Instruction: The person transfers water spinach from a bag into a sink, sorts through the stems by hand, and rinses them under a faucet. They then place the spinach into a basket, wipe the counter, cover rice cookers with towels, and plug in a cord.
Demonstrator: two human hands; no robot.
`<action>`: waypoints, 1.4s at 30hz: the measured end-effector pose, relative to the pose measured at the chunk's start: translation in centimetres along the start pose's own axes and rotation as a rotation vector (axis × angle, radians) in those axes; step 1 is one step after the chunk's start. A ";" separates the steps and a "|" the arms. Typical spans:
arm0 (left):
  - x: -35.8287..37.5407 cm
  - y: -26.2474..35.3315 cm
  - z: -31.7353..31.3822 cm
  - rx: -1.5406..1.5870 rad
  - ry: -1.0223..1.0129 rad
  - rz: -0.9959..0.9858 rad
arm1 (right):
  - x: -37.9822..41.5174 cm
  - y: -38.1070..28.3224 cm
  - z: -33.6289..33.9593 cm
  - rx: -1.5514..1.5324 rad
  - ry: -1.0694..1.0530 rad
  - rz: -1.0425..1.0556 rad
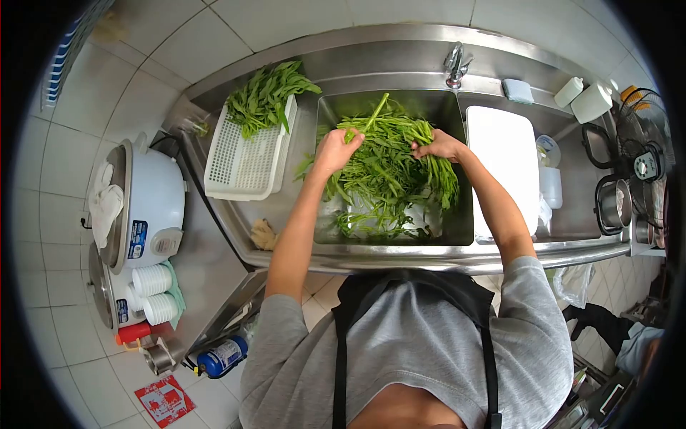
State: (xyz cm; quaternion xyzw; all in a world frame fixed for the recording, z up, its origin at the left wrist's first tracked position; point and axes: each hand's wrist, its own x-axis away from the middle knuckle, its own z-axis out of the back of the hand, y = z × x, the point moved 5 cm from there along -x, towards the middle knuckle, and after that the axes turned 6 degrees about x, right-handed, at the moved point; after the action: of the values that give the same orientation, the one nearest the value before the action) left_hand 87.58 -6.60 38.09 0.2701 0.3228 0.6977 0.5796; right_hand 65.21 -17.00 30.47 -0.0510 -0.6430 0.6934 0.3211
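A big heap of leafy greens with long stems, which looks like water spinach (389, 168), fills most of the steel sink basin (393, 239). My left hand (337, 151) is closed around several stems at the heap's left side, and one thick stem sticks up past the fingers. At the upper right of the heap, my right hand (441, 146) pinches more of the greens, its fingertips partly hidden among the leaves. Left of the basin, a white perforated basket (243, 168) holds another bunch of the greens (268, 96) at its far end.
Behind the basin stands a faucet (455, 66). A white board (502, 164) covers part of the right side, with a sponge (517, 91) and white bottles (592, 102) beyond. Wire strainers (639, 129) hang far right. Rice cookers (153, 196) and stacked cups (153, 281) stand left.
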 end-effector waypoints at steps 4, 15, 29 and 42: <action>0.1 -0.9 0.0 -0.027 -0.002 0.040 | 0.5 0.2 0.1 -0.161 0.043 0.023; 5.5 -10.8 -7.4 -0.457 -0.589 0.384 | -1.5 4.7 0.3 0.175 0.258 -0.115; 9.1 -12.8 -13.8 -0.324 -0.780 0.367 | -12.5 26.9 -18.2 0.821 -0.012 -0.657; 2.8 -18.9 -10.9 -0.072 -0.151 0.698 | -8.8 10.9 -11.4 0.102 0.042 -0.121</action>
State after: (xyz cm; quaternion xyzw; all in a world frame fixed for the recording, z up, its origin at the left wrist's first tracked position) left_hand 90.85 -3.07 16.64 0.3944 0.1425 0.8427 0.3377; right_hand 73.57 -11.33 15.44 -0.0100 -0.6020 0.7034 0.3779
